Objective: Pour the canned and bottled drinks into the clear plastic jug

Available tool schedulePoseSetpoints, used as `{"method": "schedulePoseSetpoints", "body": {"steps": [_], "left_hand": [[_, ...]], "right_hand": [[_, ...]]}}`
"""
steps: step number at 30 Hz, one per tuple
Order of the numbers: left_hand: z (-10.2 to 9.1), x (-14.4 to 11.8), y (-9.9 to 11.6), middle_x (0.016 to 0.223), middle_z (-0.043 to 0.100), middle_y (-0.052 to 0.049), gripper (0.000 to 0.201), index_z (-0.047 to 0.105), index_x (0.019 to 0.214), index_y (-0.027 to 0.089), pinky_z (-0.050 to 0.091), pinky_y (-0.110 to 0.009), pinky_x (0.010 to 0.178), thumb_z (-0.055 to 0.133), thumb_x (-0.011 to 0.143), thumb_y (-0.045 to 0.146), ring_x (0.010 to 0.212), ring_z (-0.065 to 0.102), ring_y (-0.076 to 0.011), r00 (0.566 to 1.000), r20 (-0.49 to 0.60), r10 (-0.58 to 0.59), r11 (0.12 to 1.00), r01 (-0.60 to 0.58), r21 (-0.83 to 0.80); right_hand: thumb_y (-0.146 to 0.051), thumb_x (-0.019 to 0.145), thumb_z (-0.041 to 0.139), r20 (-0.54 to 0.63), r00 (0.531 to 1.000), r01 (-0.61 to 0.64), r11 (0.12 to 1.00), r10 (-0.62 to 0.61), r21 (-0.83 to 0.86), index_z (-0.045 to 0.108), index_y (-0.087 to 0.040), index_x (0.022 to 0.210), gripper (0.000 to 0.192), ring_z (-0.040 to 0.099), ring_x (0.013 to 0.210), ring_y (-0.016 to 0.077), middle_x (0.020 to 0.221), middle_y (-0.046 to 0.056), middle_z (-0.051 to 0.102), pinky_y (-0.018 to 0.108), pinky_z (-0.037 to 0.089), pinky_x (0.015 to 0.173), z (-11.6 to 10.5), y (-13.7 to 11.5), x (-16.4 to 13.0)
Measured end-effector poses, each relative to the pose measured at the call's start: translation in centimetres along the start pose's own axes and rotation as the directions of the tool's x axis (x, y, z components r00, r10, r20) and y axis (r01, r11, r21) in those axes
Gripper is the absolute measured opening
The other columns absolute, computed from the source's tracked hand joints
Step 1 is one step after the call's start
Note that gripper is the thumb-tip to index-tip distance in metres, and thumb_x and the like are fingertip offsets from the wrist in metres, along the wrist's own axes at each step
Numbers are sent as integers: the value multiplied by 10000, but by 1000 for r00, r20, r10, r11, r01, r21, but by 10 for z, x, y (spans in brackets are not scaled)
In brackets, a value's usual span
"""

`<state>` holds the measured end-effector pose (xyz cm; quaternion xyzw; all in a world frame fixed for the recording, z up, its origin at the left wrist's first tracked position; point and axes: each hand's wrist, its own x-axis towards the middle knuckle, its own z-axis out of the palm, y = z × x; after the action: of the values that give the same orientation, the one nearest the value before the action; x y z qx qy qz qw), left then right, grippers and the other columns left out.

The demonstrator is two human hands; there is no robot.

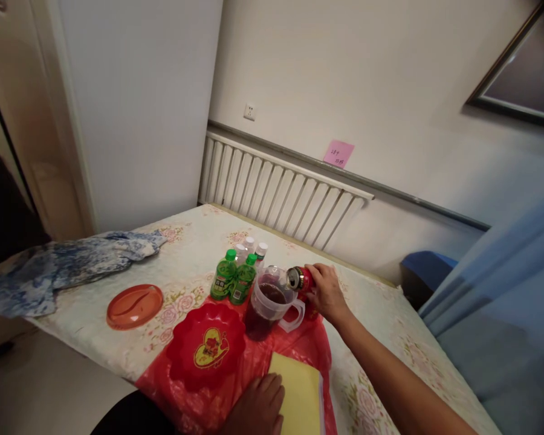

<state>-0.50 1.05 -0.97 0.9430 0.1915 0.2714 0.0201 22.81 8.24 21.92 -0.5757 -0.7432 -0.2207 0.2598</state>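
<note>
My right hand [329, 293] grips a red drink can [306, 279], tipped on its side with its open top facing left. The can's mouth is at the rim of a clear plastic pitcher [271, 309], which holds dark brown liquid and has its handle to the right. Whether liquid is flowing from the can I cannot make out. My left hand [257, 403] lies with fingers outstretched on a red plastic sheet [236, 374], at the left edge of a yellow notebook [297, 389]. A red scalloped dish [206, 344] with a yellow heart print is to its upper left.
Two green bottles [225, 275] and several white-capped bottles [261, 251] stand behind the pitcher. An orange lid [135, 307] and a blue-patterned cloth [90, 263] lie left on the flowered tablecloth [372, 362]. A radiator [276, 187] runs along the wall; a blue curtain [508, 302] hangs right.
</note>
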Motion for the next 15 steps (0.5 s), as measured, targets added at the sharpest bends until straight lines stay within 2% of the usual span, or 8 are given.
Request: {"method": "schedulePoseSetpoints", "body": {"steps": [2,4,6,8,11,15], "left_hand": [[2,-1,0,1344,600,-54,410,513,1305,188,375,-337,1037,546,915,308,1223,505,-212,1000,-1,1,1000,-1,-7],[5,-2,-1,1351,598,-47,411,510,1309,195,371,-338,1043,547,913,299,1228,504,-210,1000,10,-8,1000,8,-7],[9,-3,-1,1359,596,-41,412,510,1311,203,374,-338,1042,546,913,301,1236,505,-208,999,21,-24,1000,24,3],[15,-4,-2,1363,598,-39,414,513,1311,206,384,-334,1033,549,910,302,1241,508,-207,999,27,-28,999,27,16],[24,-4,-5,1354,608,-43,417,525,1299,202,398,-325,1026,560,897,305,1227,526,-202,1000,28,-3,1000,2,29],[34,-5,-11,1336,622,-37,394,535,1280,208,418,-316,996,552,906,330,1216,541,-200,1000,5,26,996,-26,82]], "right_hand": [[-189,679,689,-64,985,-149,979,159,137,572,-206,1263,596,545,1070,298,1171,114,610,499,451,945,9,7,-14],[-259,651,714,-64,929,-334,900,365,279,611,-199,1191,553,595,1021,293,1114,98,662,482,478,915,21,15,-32],[-328,631,730,14,825,-520,750,564,409,636,-193,1140,536,647,921,276,1027,79,710,436,520,842,35,20,-53],[-374,602,737,84,711,-637,589,698,497,649,-195,1111,546,678,837,265,954,63,739,398,547,770,52,22,-76],[-416,600,718,82,647,-678,523,758,517,653,-169,1079,543,703,790,278,907,81,758,395,565,720,80,19,-104],[-419,639,694,46,636,-679,531,770,506,635,-179,1118,539,719,801,276,941,86,762,380,574,693,114,13,-119]]}}
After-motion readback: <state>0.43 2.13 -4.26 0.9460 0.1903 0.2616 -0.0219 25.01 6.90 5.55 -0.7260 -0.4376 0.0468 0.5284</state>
